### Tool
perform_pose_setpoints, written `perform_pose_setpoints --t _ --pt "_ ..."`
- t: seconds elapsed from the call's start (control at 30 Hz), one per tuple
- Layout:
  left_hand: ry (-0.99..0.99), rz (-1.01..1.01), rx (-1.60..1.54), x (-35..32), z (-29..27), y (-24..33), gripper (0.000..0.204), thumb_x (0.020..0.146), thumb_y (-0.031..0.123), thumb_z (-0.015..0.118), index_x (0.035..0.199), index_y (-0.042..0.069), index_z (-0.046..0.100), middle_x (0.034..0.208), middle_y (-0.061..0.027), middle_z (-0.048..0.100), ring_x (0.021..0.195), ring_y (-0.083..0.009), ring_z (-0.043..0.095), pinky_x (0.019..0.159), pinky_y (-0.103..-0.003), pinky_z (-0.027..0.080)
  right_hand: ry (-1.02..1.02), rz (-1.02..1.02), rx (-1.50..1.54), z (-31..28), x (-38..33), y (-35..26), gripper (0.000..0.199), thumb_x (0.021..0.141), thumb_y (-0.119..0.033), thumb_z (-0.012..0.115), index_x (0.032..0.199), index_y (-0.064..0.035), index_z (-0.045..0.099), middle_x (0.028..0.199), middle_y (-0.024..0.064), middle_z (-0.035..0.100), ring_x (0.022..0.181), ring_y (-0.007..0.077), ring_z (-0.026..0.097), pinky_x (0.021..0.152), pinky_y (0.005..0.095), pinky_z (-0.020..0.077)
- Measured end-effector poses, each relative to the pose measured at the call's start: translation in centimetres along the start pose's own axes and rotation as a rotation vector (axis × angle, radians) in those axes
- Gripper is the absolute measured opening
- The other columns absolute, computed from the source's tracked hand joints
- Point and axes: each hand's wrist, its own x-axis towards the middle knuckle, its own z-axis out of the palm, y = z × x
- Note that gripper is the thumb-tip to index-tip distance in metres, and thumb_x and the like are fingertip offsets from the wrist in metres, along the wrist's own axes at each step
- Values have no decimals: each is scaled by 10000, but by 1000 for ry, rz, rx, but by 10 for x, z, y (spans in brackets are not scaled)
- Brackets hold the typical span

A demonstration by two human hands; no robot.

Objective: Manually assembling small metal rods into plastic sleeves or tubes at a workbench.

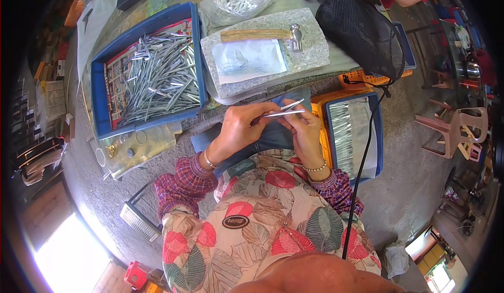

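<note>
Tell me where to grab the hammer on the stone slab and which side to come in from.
Grip the hammer around the middle of its wooden handle, coming down from above. It lies flat on the stone slab, handle pointing left and metal head at the right. The handle is bare and free all along, while the white paper sheet lies just below it.

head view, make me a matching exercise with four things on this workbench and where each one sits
Things:
1. wooden-handled steel hammer
2. loose heap of silver metal strips
3. clear plastic bag of metal pieces
4. thin silver metal strip

Places:
A. inside the blue plastic tray
B. between the fingers of both hands
C. on the grey stone slab
D. behind the slab, at the bench's far edge

Pairs: 1-C, 2-A, 3-D, 4-B
</note>
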Motion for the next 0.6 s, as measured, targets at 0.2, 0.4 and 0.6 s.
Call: perform_pose_setpoints --t 0.2,0.4,0.6 --pt "14 64 -20 0 5 0 269 687 -9 669 945 61 639 696 -92 610 516 -200 559 476 -289 443 16 -16 -27 -1 0 0 250 831 -29 611 1072 40 601 993 50 603 849 132 610 748 257 537" --pt "-41 95 -23 1 3 5 270 688 -3 667 950 51 631 733 -103 620 543 -224 582 487 -302 458 -6 88 17 -11 2 -1 269 858 -51 581 1113 34 573 968 63 616 804 122 622 723 237 537" --pt "-133 11 -66 -1 2 -1 234 743 2 653 974 31 634 750 -36 640 528 -82 526 479 -228 424 -20 258 143 -5 4 -10 296 899 -119 538 1157 25 547 931 72 622 758 108 618 703 255 539"
